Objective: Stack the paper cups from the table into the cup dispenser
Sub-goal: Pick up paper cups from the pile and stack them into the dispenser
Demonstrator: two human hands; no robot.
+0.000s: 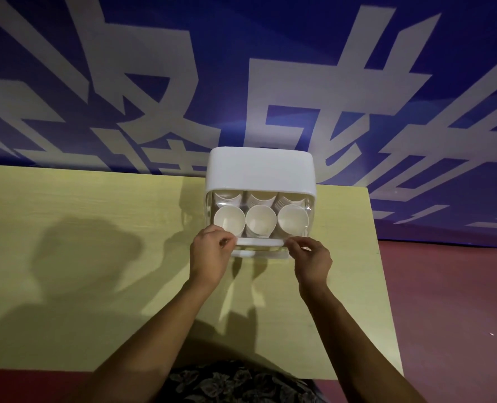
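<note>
Surface: a pale yellow-green surface [96,205] with straight edges. It carries the cup dispenser near its far edge, by the wall.
Cup dispenser: a white box with a rounded top [260,170] and a see-through front. It stands in the middle of the view, at the back of the surface.
Paper cups: white paper cups [261,219] sit inside the cup dispenser in three rows side by side. Three open cup mouths face up at the front. More cups show nested behind them, under the white top.
Front bar: a white bar [260,242] runs across the low front of the cup dispenser, under the cups.
Left hand: the left hand [211,251] is at the left end of the front bar. Its fingers are curled and its fingertips pinch the bar end.
Right hand: the right hand [309,258] is at the right end of the front bar. Its fingers are curled too and its fingertips pinch that end.
Arms: both bare arms reach in from the bottom of the view.
Clothes: a dark cloth with a flower pattern [235,382] shows at the bottom edge.
Wall: a blue banner [241,68] hangs behind the surface.
Writing: the banner has very big white signs on it. They are cut off, so they cannot be read.
Floor: a dark red floor [445,301] shows to the right.
Shadows: dark shadows [75,257] lie on the left of the surface.
</note>
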